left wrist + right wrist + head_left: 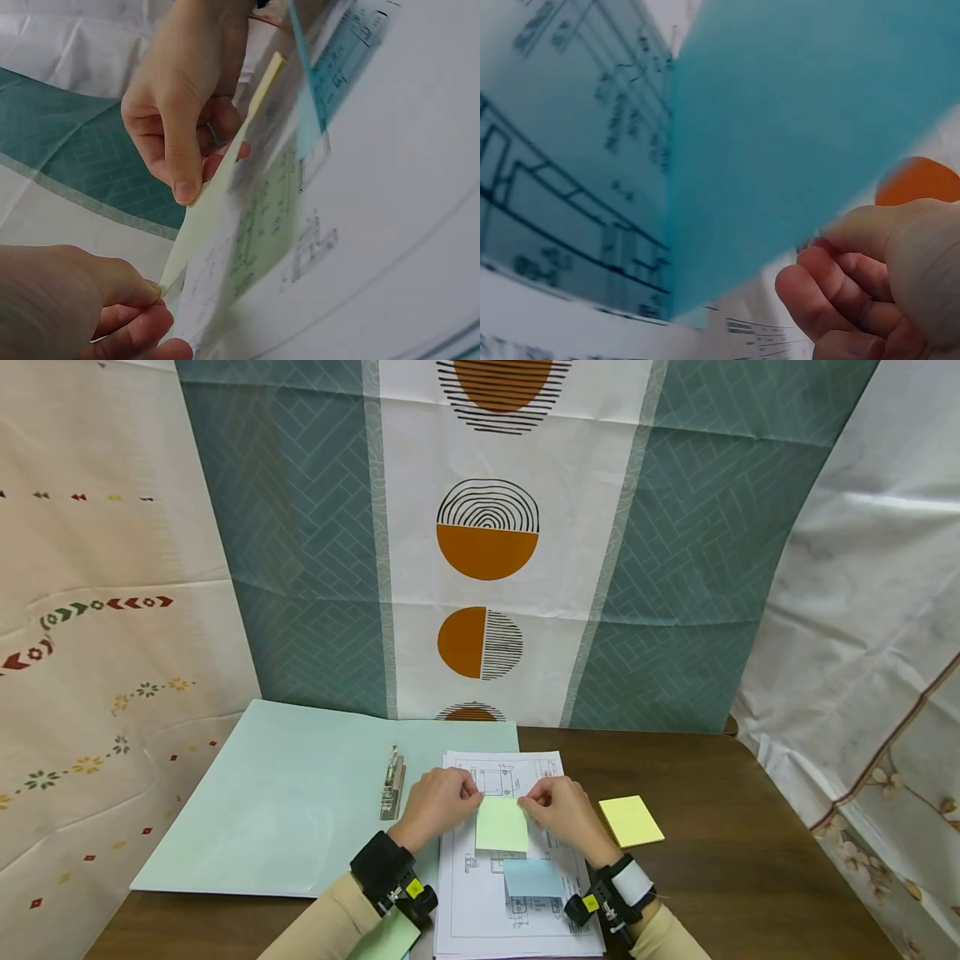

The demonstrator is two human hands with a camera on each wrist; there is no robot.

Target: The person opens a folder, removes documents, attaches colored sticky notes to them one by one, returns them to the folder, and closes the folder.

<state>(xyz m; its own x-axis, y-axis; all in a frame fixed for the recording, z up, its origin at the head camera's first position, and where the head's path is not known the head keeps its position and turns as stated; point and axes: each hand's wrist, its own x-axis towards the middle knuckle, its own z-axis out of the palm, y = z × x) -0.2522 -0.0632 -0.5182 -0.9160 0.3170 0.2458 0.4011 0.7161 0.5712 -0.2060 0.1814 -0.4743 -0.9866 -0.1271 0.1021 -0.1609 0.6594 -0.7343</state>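
Observation:
A pale green sticky note [501, 827] lies over printed drawing sheets [468, 927]. My left hand [441, 806] pinches its upper left corner between thumb and fingers, and my right hand [561, 808] pinches the upper right corner. Seen in the left wrist view, the green note [199, 221] stands tilted off the page, stretched between both hands. Below it, a blue sticky note [534, 878] sticks to the same sheet with its free end lifted. That blue note [802, 127] fills much of the right wrist view, in front of the right hand [922, 277].
The sheets lie on the right side of an open light-blue folder [285, 802] with a metal clip [392, 785]. A yellow sticky note pad [632, 821] sits to the right on the brown table [750, 860]. Green sticky paper [386, 939] lies under the left forearm.

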